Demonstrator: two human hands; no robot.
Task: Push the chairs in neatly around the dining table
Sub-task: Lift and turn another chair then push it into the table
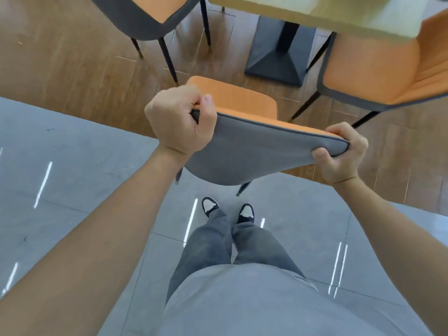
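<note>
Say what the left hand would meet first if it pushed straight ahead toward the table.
The left hand grips the chair backrest. Straight ahead looks like bare floor, then probably the black table base; depth is unclear.

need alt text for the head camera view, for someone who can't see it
Seen from above, a person's left hand and right hand grip the top edge of an orange-and-grey chair backrest, facing a light wooden dining table. Two matching chairs, one at the upper left and one at the right, stand by the table.
</note>
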